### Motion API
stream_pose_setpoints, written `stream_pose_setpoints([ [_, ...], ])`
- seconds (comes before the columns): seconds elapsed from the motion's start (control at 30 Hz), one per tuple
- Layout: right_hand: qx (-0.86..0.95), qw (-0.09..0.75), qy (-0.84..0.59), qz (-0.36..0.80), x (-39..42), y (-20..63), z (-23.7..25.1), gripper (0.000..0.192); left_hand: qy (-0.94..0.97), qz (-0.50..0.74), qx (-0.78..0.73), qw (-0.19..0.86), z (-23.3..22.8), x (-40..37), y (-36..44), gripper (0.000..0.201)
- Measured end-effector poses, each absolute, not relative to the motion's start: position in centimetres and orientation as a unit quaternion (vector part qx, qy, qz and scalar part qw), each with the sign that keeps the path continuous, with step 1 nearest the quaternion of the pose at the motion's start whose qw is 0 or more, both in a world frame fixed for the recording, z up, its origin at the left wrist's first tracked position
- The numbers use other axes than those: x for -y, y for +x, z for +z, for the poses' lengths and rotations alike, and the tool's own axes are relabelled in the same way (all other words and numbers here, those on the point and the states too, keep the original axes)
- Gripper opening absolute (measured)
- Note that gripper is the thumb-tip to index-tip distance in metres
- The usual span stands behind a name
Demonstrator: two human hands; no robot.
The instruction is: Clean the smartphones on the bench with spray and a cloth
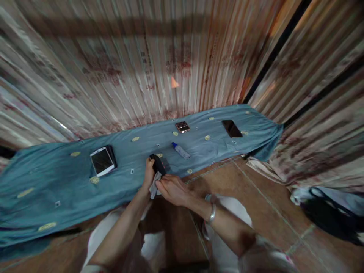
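My left hand (148,172) grips a dark phone (158,163) upright at the near edge of a blue cloth (51,178). My right hand (173,188) presses a small grey wiping cloth (154,186) against the phone's lower part. A metal bangle (211,214) sits on my right wrist. Just beyond the phone lies a small clear bottle with a blue cap (181,150).
On the blue cloth lie a white-framed phone on a dark one (101,160) at the left, a small phone (182,126) at the back and a black phone (231,128) at the right. Corrugated metal walls stand behind. A dark bag (330,216) lies on the tiled floor.
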State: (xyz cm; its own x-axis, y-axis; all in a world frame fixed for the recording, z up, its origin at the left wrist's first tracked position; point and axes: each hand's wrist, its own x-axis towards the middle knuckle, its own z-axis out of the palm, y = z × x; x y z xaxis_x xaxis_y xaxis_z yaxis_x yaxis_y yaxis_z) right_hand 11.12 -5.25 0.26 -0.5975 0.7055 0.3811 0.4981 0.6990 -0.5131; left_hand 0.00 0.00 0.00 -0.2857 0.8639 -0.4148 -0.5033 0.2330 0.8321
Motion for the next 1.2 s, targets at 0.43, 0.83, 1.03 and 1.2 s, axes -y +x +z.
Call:
stream_pose_setpoints([
  [0.43, 0.595, 0.499, -0.396, 0.49, 0.3, 15.8, -0.2, 0.026, 0.174, 0.625, -0.497, 0.576, -0.6, 0.3, -0.3, 0.04],
  [0.83, 0.748, 0.324, -0.462, 0.349, 2.0, 17.1, 0.8, 0.03, 0.217, 0.598, -0.498, 0.589, -0.2, 0.3, 0.9, 0.051],
  [1.03, 0.677, 0.384, -0.449, 0.439, 1.6, 17.4, 0.1, 0.03, 0.244, 0.614, -0.493, 0.565, 0.0, 0.0, 1.7, 0.048],
  [1.2, 0.367, 0.488, -0.485, 0.626, -0.6, 18.4, -0.5, 0.033, 0.263, 0.599, -0.437, 0.618, 0.5, -0.3, 1.7, 0.041],
])
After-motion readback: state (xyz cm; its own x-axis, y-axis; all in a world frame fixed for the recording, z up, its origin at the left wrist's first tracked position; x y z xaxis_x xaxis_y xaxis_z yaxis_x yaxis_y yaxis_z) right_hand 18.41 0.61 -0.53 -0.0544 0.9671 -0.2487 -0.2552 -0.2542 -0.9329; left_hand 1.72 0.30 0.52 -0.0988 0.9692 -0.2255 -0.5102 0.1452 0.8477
